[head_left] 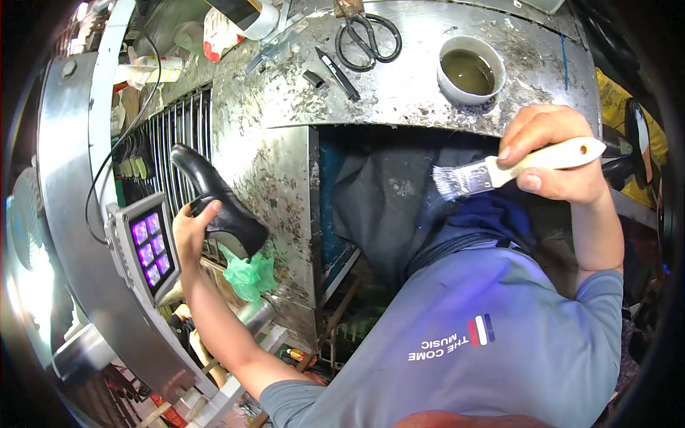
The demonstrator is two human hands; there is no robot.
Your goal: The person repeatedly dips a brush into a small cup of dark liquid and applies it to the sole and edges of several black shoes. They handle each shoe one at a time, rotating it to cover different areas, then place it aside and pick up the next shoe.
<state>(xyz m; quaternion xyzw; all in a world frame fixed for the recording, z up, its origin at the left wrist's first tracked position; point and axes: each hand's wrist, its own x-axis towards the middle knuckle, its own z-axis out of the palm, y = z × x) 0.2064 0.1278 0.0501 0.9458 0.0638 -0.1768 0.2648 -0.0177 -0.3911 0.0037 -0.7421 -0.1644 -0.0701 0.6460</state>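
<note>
My left hand (pixel 191 230) grips a glossy black leather shoe (pixel 214 191), its narrow toe pointing up and away to the left. The thumb lies across the shoe's side, while the other fingers are partly hidden behind it. Crumpled green plastic (pixel 250 275) shows just below the shoe. On the right, my right hand (pixel 553 146) is closed around the pale handle of a flat paintbrush (pixel 474 178). Its bristles look whitish, point left and hang over my lap, apart from the shoe. Beyond the right hand, a white cup (pixel 444 80) of murky liquid stands on the metal bench.
The stained metal bench (pixel 285 93) also carries black scissors (pixel 368 43), a black marker (pixel 337 73) and its loose cap (pixel 313 78). At left, a lamp with purple lights (pixel 151 250) stands close to my left forearm, near a rack of metal bars (pixel 187 128).
</note>
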